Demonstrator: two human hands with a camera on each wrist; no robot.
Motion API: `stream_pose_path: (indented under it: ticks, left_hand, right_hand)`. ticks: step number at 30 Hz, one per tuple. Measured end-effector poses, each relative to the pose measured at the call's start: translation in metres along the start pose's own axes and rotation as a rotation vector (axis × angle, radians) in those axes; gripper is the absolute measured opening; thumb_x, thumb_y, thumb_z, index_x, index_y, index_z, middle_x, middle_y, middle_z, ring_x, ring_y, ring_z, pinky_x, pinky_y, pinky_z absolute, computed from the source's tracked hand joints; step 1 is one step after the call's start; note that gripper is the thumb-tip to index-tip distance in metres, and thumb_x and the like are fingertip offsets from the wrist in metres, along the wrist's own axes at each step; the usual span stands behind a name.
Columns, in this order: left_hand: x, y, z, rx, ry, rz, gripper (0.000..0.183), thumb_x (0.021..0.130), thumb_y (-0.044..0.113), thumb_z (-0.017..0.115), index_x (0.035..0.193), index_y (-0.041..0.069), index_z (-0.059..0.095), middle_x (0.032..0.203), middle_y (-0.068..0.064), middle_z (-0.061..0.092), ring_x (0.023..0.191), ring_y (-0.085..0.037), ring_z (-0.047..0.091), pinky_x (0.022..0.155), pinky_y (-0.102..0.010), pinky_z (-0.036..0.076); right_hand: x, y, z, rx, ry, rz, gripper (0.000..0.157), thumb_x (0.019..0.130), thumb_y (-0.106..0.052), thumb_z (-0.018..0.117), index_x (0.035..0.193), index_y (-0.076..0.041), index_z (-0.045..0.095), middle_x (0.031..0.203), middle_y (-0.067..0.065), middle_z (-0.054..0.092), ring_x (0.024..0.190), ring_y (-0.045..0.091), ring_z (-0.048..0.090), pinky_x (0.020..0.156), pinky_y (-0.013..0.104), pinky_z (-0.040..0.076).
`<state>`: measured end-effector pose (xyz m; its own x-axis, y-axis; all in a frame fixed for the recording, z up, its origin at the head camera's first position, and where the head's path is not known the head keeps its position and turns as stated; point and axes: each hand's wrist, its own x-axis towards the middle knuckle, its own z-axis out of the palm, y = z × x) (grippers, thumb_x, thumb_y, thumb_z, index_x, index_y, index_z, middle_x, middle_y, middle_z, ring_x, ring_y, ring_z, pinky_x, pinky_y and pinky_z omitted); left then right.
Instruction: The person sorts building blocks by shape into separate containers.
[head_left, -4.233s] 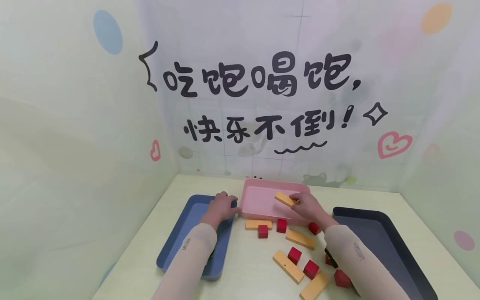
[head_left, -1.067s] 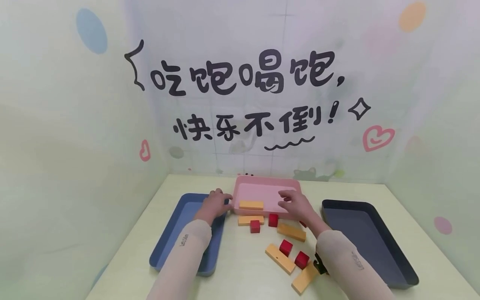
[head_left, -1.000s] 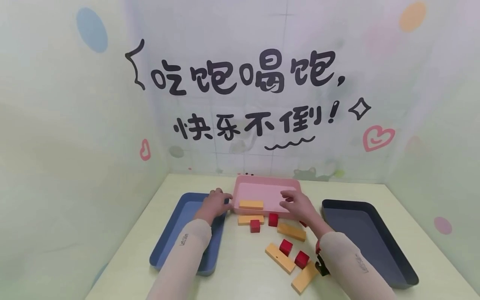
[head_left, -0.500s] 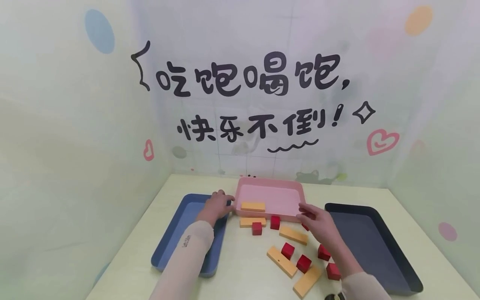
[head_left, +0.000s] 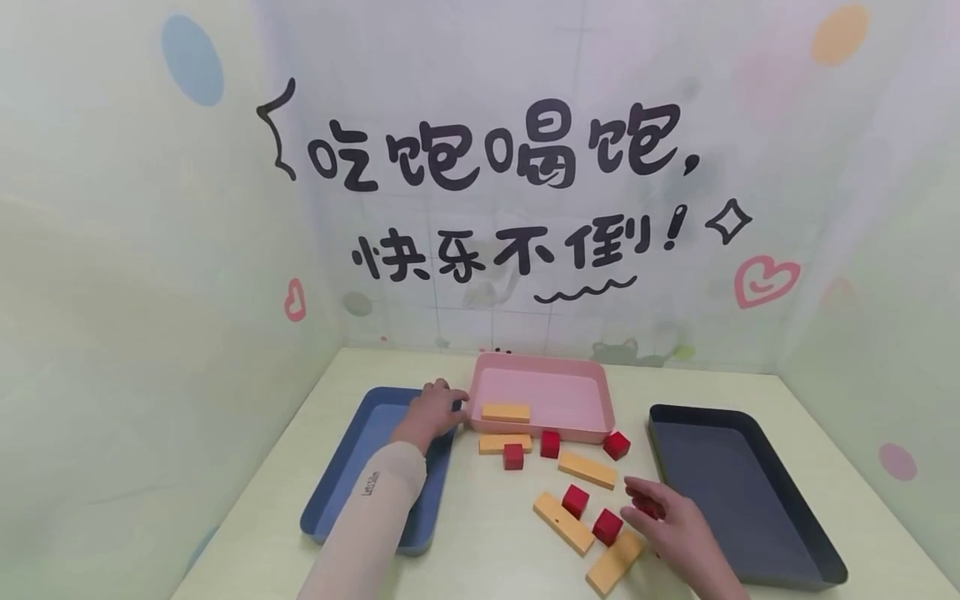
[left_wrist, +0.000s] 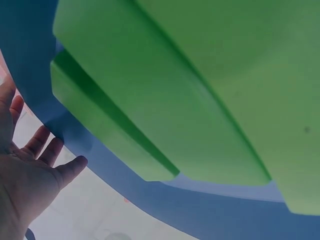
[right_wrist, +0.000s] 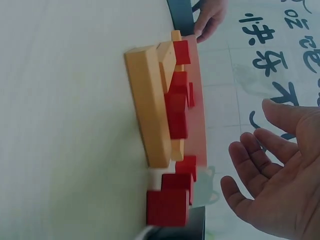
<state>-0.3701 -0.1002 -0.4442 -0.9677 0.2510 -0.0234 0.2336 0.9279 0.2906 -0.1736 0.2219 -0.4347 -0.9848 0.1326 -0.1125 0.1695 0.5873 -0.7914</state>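
Note:
My left hand (head_left: 431, 415) reaches over the far right corner of the blue tray (head_left: 322, 508). Its fingertips meet the tray's rim in the left wrist view, beside large green blocks (left_wrist: 135, 85) lying inside. Above the table at right, my right hand (head_left: 678, 529) is spread with relaxed fingers and nothing in them, overlapping a red cube (head_left: 645, 506). Close to its left are another red cube (head_left: 607, 527) and a yellow block (head_left: 615, 564). A yellow block (head_left: 505, 413) lies in the pink tray (head_left: 562, 398), along its front wall.
A dark grey tray (head_left: 750, 500) stands right of my right hand. Between the trays, more yellow blocks (head_left: 587, 471) and red cubes (head_left: 617, 445) are scattered on the pale table (head_left: 480, 533). A printed wall sheet (head_left: 525, 167) closes off the back.
My right hand put the yellow block down in the pink tray, let go, and came back toward the front right over the red cubes. My left hand stays at the blue tray's corner.

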Motion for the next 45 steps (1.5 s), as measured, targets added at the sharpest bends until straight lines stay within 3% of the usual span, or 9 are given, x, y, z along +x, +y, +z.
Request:
stream_pose_path:
  ticks: [5, 13, 17, 20, 21, 28, 36, 45]
  left_hand:
    - [0.000, -0.001, -0.005, 0.000, 0.017, 0.004, 0.037, 0.094, 0.033, 0.067, 0.128, 0.018, 0.067, 0.126, -0.018, 0.051, 0.110, -0.035, 0.048, 0.091, -0.054, 0.046]
    - [0.000, -0.003, -0.006, -0.009, 0.001, -0.012, 0.037, 0.096, 0.033, 0.065, 0.129, 0.017, 0.067, 0.127, -0.017, 0.051, 0.112, -0.034, 0.047, 0.095, -0.054, 0.044]
    - [0.003, -0.004, -0.001, -0.020, 0.010, -0.004, 0.037, 0.096, 0.033, 0.065, 0.129, 0.017, 0.066, 0.127, -0.016, 0.051, 0.113, -0.034, 0.047, 0.094, -0.054, 0.044]
    - [0.003, -0.004, 0.001, -0.018, 0.012, -0.001, 0.037, 0.096, 0.033, 0.065, 0.129, 0.017, 0.067, 0.126, -0.016, 0.051, 0.112, -0.034, 0.047, 0.093, -0.054, 0.044]
    - [0.003, -0.004, 0.001, -0.018, 0.012, -0.001, 0.037, 0.096, 0.034, 0.065, 0.129, 0.018, 0.067, 0.126, -0.016, 0.051, 0.112, -0.034, 0.047, 0.093, -0.054, 0.044]
    - [0.000, -0.002, 0.001, -0.005, 0.009, -0.007, 0.035, 0.095, 0.033, 0.066, 0.128, 0.019, 0.067, 0.124, -0.015, 0.052, 0.112, -0.034, 0.048, 0.092, -0.054, 0.046]
    - [-0.002, 0.001, -0.001, -0.011, 0.000, -0.015, 0.036, 0.095, 0.033, 0.066, 0.128, 0.018, 0.067, 0.123, -0.015, 0.052, 0.111, -0.033, 0.048, 0.093, -0.054, 0.045]
    - [-0.003, 0.001, 0.000, -0.003, 0.006, -0.007, 0.037, 0.095, 0.033, 0.066, 0.128, 0.017, 0.067, 0.123, -0.015, 0.052, 0.112, -0.033, 0.048, 0.094, -0.053, 0.045]
  right_hand:
    - [-0.003, 0.009, -0.004, -0.065, -0.029, 0.002, 0.048, 0.088, -0.014, 0.076, 0.130, 0.001, 0.062, 0.109, 0.008, 0.067, 0.097, 0.023, 0.059, 0.080, 0.041, 0.057]
    - [-0.003, 0.024, 0.001, -0.195, -0.127, -0.058, 0.047, 0.078, -0.022, 0.084, 0.121, -0.009, 0.070, 0.116, 0.004, 0.067, 0.093, 0.020, 0.055, 0.085, 0.047, 0.054]
    - [-0.001, 0.031, 0.003, -0.269, -0.152, -0.126, 0.039, 0.076, -0.018, 0.085, 0.112, -0.013, 0.073, 0.109, 0.000, 0.066, 0.095, 0.022, 0.057, 0.104, 0.063, 0.036]
    - [0.000, 0.036, 0.005, -0.303, -0.174, -0.153, 0.033, 0.075, -0.015, 0.085, 0.106, -0.014, 0.075, 0.105, -0.002, 0.066, 0.102, 0.026, 0.060, 0.108, 0.073, 0.016]
    - [0.001, 0.037, 0.006, -0.311, -0.182, -0.156, 0.031, 0.075, -0.014, 0.085, 0.104, -0.014, 0.075, 0.104, -0.002, 0.066, 0.105, 0.027, 0.060, 0.108, 0.073, 0.014]
    - [0.002, 0.041, 0.013, -0.339, -0.213, -0.207, 0.033, 0.073, -0.010, 0.086, 0.104, -0.012, 0.075, 0.101, -0.003, 0.063, 0.100, 0.024, 0.059, 0.103, 0.078, 0.016]
    - [0.001, 0.039, 0.019, -0.336, -0.203, -0.141, 0.035, 0.071, -0.004, 0.086, 0.104, -0.009, 0.075, 0.100, -0.002, 0.063, 0.098, 0.024, 0.060, 0.106, 0.076, 0.015]
    - [-0.002, 0.037, 0.025, -0.359, -0.209, -0.117, 0.028, 0.070, -0.001, 0.085, 0.092, -0.013, 0.072, 0.093, -0.003, 0.061, 0.091, 0.022, 0.056, 0.105, 0.077, 0.013]
